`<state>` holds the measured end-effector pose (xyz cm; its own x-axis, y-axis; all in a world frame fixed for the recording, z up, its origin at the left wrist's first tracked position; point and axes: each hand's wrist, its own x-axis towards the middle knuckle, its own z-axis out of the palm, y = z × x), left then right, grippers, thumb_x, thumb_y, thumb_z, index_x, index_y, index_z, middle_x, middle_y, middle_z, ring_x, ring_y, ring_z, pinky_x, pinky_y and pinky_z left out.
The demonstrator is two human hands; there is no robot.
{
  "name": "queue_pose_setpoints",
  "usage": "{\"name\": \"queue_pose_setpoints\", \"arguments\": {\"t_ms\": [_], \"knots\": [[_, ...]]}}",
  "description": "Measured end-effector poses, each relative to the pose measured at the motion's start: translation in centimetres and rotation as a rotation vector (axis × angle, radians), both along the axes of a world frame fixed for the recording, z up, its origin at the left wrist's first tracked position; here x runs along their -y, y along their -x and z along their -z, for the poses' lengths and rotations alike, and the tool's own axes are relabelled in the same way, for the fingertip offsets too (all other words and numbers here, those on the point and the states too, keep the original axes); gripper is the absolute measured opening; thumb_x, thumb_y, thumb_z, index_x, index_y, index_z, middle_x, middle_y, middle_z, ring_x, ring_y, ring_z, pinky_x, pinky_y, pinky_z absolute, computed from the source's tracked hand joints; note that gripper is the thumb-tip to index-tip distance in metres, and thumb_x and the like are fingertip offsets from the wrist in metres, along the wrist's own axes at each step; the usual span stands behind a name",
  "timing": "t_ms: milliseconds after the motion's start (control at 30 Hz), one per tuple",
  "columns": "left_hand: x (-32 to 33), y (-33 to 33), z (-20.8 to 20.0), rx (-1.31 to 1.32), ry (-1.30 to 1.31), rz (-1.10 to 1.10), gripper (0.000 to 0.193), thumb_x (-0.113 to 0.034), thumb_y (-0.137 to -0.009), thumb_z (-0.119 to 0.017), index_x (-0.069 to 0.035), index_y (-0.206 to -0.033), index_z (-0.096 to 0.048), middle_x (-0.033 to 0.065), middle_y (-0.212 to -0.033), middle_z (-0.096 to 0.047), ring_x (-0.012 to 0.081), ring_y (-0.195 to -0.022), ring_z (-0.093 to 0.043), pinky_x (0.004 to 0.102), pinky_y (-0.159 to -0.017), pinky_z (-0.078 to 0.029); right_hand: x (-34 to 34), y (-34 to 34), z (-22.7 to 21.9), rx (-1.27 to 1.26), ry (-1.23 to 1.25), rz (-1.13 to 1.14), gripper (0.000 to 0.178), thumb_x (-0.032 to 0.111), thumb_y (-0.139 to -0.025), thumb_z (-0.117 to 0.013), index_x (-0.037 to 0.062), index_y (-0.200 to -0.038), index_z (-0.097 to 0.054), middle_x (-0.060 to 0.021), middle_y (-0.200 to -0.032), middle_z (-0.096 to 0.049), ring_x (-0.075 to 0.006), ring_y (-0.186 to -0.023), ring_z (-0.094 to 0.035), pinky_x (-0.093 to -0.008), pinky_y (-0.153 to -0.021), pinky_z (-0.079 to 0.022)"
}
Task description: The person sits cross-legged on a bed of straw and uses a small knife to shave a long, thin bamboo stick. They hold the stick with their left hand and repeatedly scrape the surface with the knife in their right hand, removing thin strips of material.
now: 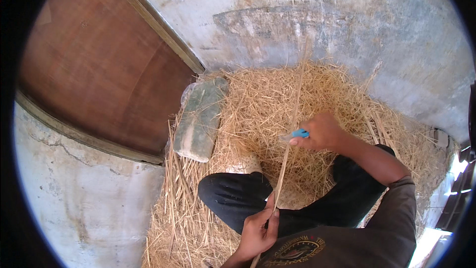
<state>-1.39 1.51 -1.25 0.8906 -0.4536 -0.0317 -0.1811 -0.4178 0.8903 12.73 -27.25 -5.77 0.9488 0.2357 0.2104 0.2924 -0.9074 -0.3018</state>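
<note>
Straw [263, 99] lies beyond the right hand [321, 131], which grips a blue-handled knife [300, 133] at a long strip [281, 176] pinched, lower left of it, by the left hand [259, 230].

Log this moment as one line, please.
Left hand: gripping thin strip | Right hand: gripping blue-handled knife, blade at strip | Around: loose straw

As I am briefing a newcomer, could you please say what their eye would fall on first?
Probably the blue-handled knife in the right hand, near the centre, by a long pale strip whose lower part the left hand holds. Next come the straw-like shavings across the middle and the large wood-framed brown panel at upper left.
</note>
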Motion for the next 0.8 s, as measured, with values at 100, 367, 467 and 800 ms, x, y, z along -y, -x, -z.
{"name": "queue_pose_setpoints", "arguments": {"t_ms": [100,367,467,800], "knots": [[-0.4,0.5,-1.0,-0.081,-0.026,0.006,0.025,-0.001,-0.09,-0.053,0.008,-0.114,-0.056,0.0199,-0.111,-0.053,0.0091,-0.063,-0.056,0.0239,-0.059,-0.045,4.4,-4.1,0.7,-0.057,-0.024,0.253,0.076,0.072,-0.086,-0.037,0.0028,-0.065,-0.062,-0.0096,-0.052,-0.053,-0.0255,-0.05,-0.056,-0.0417,-0.048,-0.042],[-2.1,3.7,2.5,-0.156,0.148,0.14,0.022,-0.008,-0.096,-0.051,-0.001,-0.117,-0.055,-0.0012,-0.059,-0.047,0.0063,-0.051,-0.041,0.0216,-0.048,-0.035,19.1,-7.2,2.8,0.143,-0.107,0.91,0.084,0.072,-0.089,-0.027,-0.0018,-0.068,-0.06,-0.0155,-0.065,-0.06,-0.029,-0.062,-0.059,-0.0463,-0.067,-0.048],[-0.7,3.0,0.2,-0.626,0.297,-0.027,0.041,-0.011,-0.098,-0.047,0.0,-0.137,-0.044,-0.0015,-0.058,-0.043,0.0035,-0.049,-0.036,0.0181,-0.051,-0.034,23.3,-5.5,8.4,0.042,-0.114,1.003,0.085,0.076,-0.085,-0.032,-0.0005,-0.06,-0.059,-0.0139,-0.052,-0.054,-0.0292,-0.054,-0.058,-0.0464,-0.064,-0.047],[1.1,-1.6,0.6,-0.668,0.664,-0.06,0.043,-0.02,-0.102,-0.038,0.0,-0.14,-0.038,0.0008,-0.055,-0.041,0.0069,-0.036,-0.031,0.0229,-0.048,-0.033,-1.9,4.0,-3.1,-0.124,-0.208,-0.08,0.076,0.074,-0.083,-0.041,0.0044,-0.062,-0.062,-0.0162,-0.052,-0.055,-0.0307,-0.051,-0.06,-0.0445,-0.049,-0.046]]}}
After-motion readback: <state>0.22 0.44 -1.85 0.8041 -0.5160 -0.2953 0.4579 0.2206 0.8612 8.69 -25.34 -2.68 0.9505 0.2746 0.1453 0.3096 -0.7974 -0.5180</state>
